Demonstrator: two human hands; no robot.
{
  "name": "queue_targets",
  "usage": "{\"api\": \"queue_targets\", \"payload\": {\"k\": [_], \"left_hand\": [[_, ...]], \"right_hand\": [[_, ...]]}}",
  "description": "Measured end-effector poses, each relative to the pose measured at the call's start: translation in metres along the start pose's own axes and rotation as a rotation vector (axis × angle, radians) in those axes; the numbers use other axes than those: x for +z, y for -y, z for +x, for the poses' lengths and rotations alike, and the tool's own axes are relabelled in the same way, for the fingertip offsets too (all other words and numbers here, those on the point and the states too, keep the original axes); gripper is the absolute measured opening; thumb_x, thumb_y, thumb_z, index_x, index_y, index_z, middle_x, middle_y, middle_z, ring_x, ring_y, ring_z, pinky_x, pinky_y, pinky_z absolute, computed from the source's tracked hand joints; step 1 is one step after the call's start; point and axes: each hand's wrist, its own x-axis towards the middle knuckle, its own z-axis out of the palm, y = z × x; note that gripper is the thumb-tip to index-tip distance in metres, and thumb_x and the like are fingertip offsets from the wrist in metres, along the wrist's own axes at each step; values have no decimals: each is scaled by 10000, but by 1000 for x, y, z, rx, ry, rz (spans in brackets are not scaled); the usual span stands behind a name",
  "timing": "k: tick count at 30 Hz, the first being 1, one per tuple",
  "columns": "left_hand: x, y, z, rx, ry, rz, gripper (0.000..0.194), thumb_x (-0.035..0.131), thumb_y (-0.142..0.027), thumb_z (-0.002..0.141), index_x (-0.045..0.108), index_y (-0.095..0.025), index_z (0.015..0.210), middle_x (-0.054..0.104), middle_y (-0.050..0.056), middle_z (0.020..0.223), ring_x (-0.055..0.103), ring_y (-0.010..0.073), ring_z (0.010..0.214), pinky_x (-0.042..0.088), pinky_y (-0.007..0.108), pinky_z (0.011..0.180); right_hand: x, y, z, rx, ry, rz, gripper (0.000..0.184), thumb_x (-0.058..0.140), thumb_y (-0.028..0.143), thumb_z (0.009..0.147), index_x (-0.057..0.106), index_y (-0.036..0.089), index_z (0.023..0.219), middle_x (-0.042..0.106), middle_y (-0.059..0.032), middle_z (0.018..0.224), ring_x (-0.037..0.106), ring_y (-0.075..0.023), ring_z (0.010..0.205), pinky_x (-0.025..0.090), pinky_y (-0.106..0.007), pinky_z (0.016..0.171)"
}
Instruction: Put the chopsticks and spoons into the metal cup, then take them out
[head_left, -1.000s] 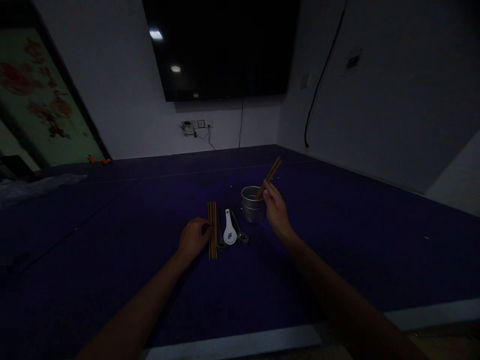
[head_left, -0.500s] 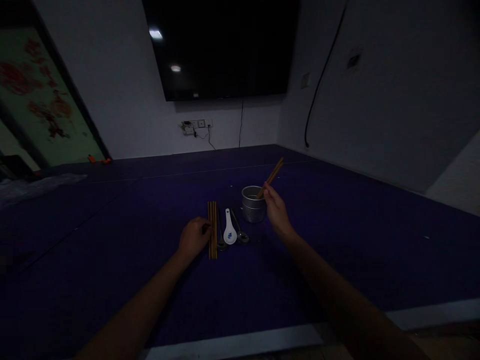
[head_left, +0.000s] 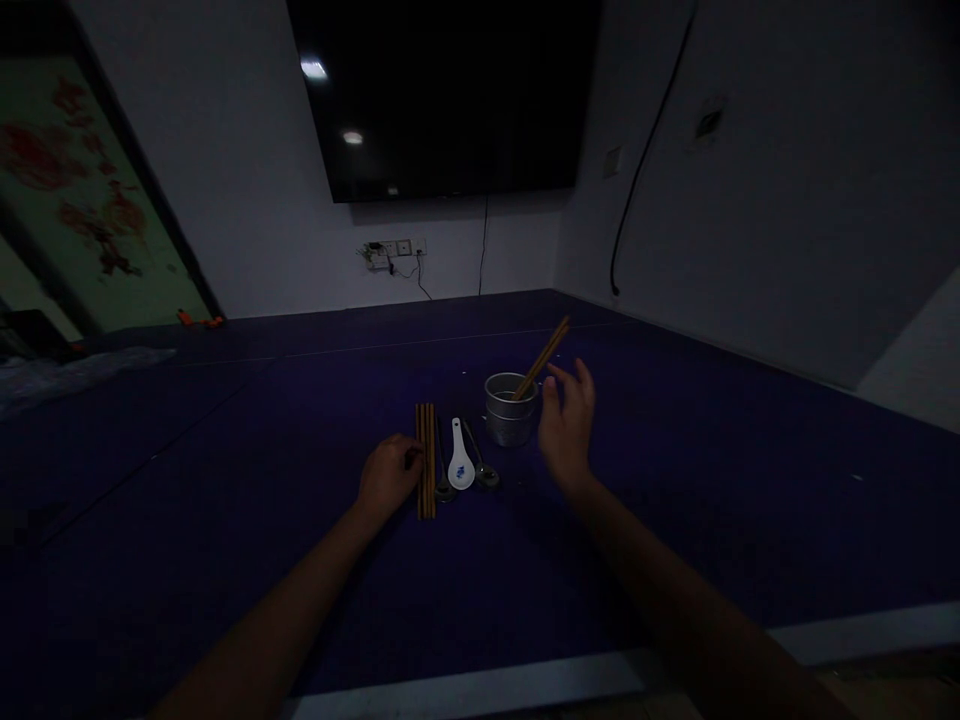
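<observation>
Several wooden chopsticks lie side by side on the purple surface. Curled fingers of my left hand rest at their middle, with the fingertips closed on the nearest ones. To their right lie a dark metal spoon, a white soup spoon with a blue mark, and a second metal spoon. Behind these stands an upright metal cup. A pair of chopsticks leans in it, tilted to the right over the rim. My right hand is open beside the cup, fingers spread, holding nothing.
The purple surface has a pale front edge. At the far left lies crumpled clear plastic, with an orange object behind it. A television hangs on the back wall above sockets and cables.
My right hand has let go of the chopsticks in the cup and moved slightly right, its fingers opening. The chopsticks stay leaning in the cup. My left hand has not moved.
</observation>
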Motion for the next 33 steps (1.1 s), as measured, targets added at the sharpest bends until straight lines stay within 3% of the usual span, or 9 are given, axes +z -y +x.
{"api": "queue_targets", "payload": {"k": [3,5,11,15,18,33], "left_hand": [[0,-3,0,-8,4,7,237,520,-88,762,689,-169,908,678,49,910,617,141,810,465,251,746],[-1,-4,0,-6,2,19,244,510,-96,768,694,-179,904,678,47,913,618,146,825,467,256,756],[1,-5,1,43,-11,33,207,511,-181,813,700,-184,895,681,56,899,620,161,837,462,270,764],[3,-4,1,58,-26,24,179,555,-270,811,697,-184,878,680,59,892,617,168,842,459,284,775],[4,-3,2,50,-28,13,165,562,-260,806,692,-189,878,681,55,896,614,167,843,456,290,780],[-1,-4,2,-22,16,91,212,510,-127,791,676,-182,911,670,46,904,613,150,848,441,251,766]], "right_hand": [[-10,15,-1,-138,-94,-32,391,339,413,935,614,169,1071,454,-144,1333,411,-261,1243,344,-471,1006],[-12,23,-4,-244,-47,-14,336,348,353,936,627,178,1000,552,-128,1203,495,-241,1151,394,-441,961],[1,34,-26,-543,389,14,233,405,232,922,631,187,888,678,-72,904,620,-172,877,466,-300,814],[8,37,-36,-632,724,-128,240,425,245,924,633,175,827,680,-66,829,622,-170,792,447,-272,705],[9,38,-38,-636,865,-217,261,422,266,934,640,174,822,683,-57,810,622,-163,778,417,-253,671],[5,42,-34,-562,939,-271,307,404,293,945,664,175,834,703,-57,826,645,-167,778,364,-256,624]]}}
